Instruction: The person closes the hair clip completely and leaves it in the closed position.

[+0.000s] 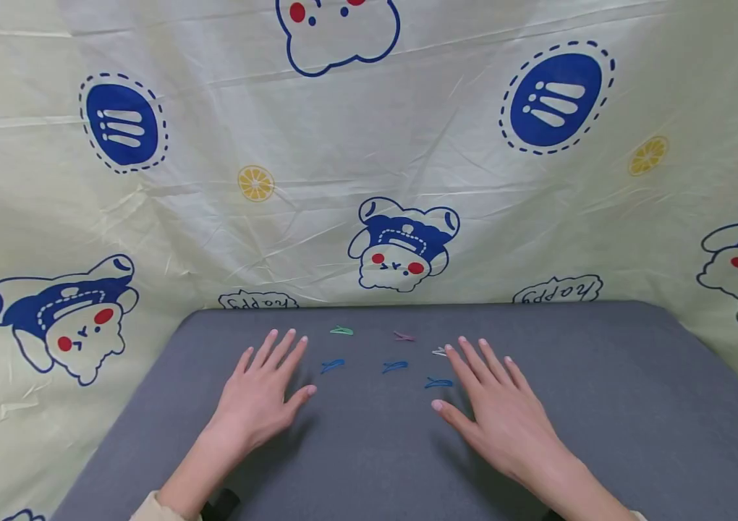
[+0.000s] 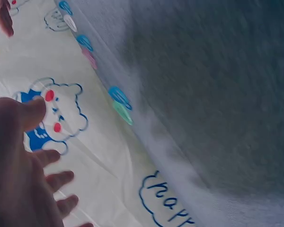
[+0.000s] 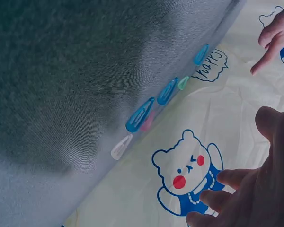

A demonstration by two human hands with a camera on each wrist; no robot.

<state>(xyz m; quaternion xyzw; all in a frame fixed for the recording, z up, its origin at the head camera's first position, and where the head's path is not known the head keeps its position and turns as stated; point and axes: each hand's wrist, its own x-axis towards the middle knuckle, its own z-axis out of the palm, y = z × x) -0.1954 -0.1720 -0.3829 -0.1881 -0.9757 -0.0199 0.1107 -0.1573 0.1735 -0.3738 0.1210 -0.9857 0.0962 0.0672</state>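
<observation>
Six-odd snap hair clips lie apart on the grey table: a green hair clip [image 1: 341, 331], a pink-purple hair clip [image 1: 404, 336] and a white hair clip [image 1: 439, 352] farther back. Nearer are a left blue hair clip [image 1: 333, 366], a middle blue hair clip [image 1: 395, 367] and a right blue hair clip [image 1: 438, 383]. My left hand [image 1: 257, 399], fingers spread, hovers left of them, holding nothing. On the other side, my right hand [image 1: 504, 418] is also spread and empty. Its index fingertip partly covers the white clip in the head view.
The grey tabletop [image 1: 369, 463] has rounded far corners. Behind it hangs a pale cloth [image 1: 200, 239] printed with cartoon bears, blue ovals and orange slices. Dark shadows of both hands fall on the table, and a dark band [image 1: 221, 504] shows at the left wrist.
</observation>
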